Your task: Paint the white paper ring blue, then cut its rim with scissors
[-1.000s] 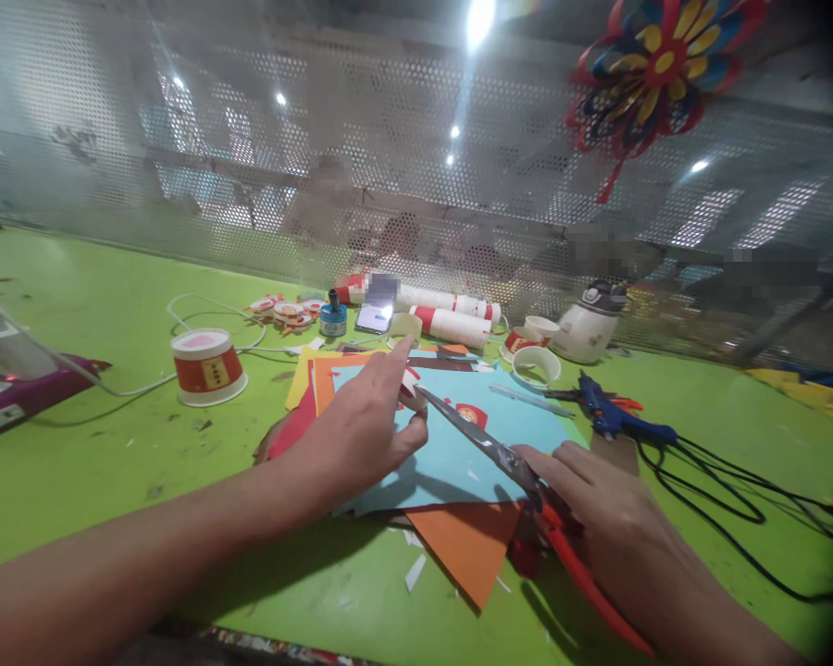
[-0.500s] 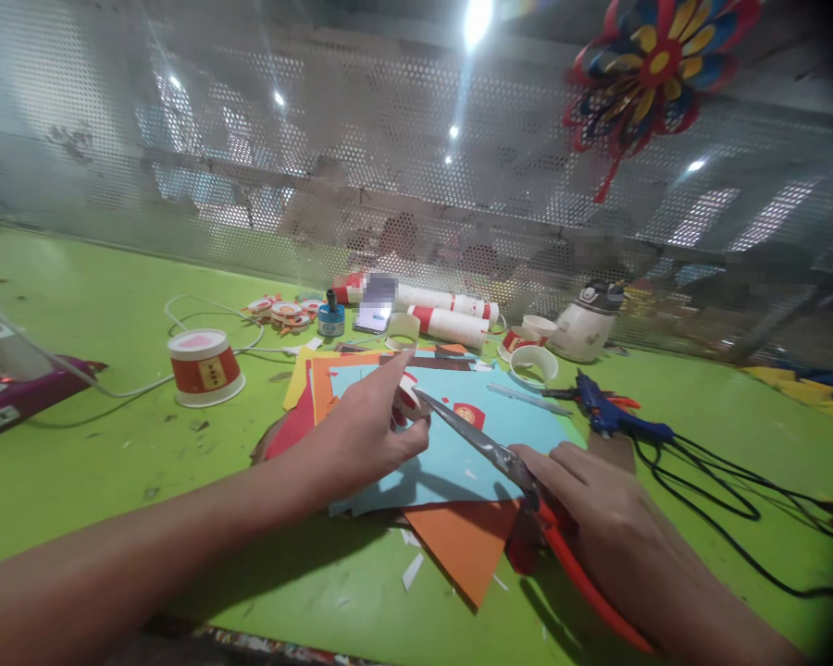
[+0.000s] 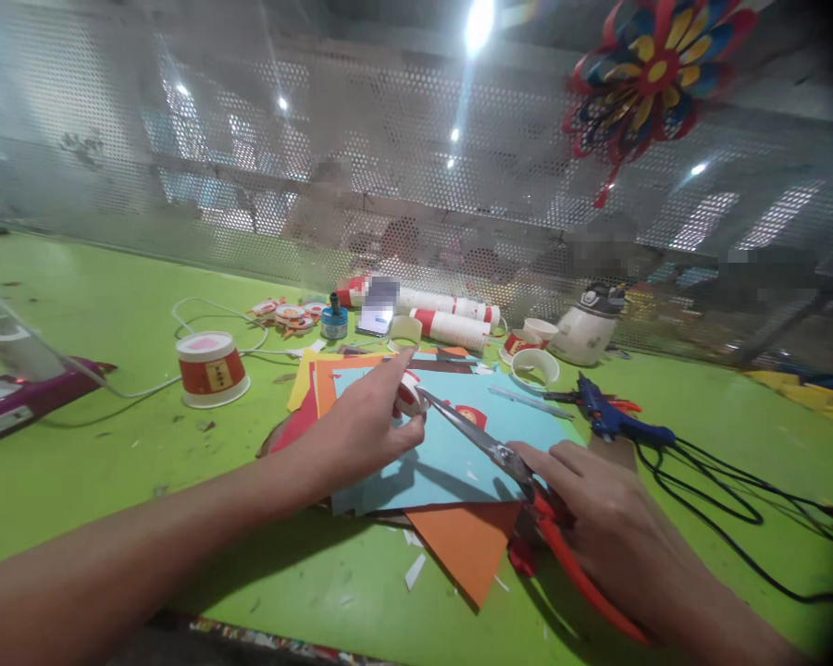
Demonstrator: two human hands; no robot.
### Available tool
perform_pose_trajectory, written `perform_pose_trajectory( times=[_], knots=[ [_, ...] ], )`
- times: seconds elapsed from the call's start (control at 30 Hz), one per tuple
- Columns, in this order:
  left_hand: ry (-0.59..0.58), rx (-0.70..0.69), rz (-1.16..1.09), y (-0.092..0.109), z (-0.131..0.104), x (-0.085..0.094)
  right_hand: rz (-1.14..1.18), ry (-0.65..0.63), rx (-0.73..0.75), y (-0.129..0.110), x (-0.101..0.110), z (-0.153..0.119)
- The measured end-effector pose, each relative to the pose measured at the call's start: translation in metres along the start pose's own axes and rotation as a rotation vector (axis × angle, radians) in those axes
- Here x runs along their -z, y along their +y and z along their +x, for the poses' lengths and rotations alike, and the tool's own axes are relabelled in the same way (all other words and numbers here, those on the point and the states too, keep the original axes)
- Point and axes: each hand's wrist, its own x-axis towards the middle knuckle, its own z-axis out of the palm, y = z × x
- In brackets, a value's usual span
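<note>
My left hand (image 3: pixel 371 421) pinches a small red and white paper piece (image 3: pixel 411 394) between thumb and fingers, above the light blue sheets (image 3: pixel 451 472). Red-handled scissors (image 3: pixel 503 455) are in my right hand (image 3: pixel 597 504), with their blade tips touching the right edge of that piece. The blades look nearly closed. Beneath the blades, a red cut-out with a gold pattern (image 3: pixel 470 418) lies on the blue paper. Orange paper (image 3: pixel 465 550) sticks out below the blue sheets, with white scraps beside it.
An upturned paper cup (image 3: pixel 212 370) and a purple power strip (image 3: pixel 34 404) are at left. Behind the paper stand a blue ink bottle (image 3: pixel 334 319), a phone (image 3: pixel 378 310) and stacked cups (image 3: pixel 451 326). A corded blue glue gun (image 3: pixel 615 416) lies at right.
The red and white piece has turned slightly in my left hand and shows more of its face. The whole view has shifted a little; the scissors stay at its edge.
</note>
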Motion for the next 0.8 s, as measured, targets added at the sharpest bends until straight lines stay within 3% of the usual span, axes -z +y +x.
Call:
perform_pose_trajectory(
  times=[0.2,0.4,0.53,0.67,0.8],
  knots=[
    [-0.028,-0.043,0.11,-0.006,0.001,0.004,-0.038,0.042,0.011,0.001,-0.002,0.002],
    [0.01,0.012,-0.009,-0.013,0.006,0.002,-0.009,0.048,0.01,0.0,-0.002,0.002],
    [0.014,0.082,-0.119,-0.014,0.012,0.006,0.117,0.035,-0.111,0.001,-0.001,-0.003],
    [-0.083,0.007,-0.233,-0.015,0.014,0.007,0.22,0.149,-0.172,0.005,-0.003,-0.004],
    [-0.186,-0.07,-0.21,-0.009,0.006,0.003,0.328,0.294,-0.252,0.006,-0.005,0.001]
  ],
)
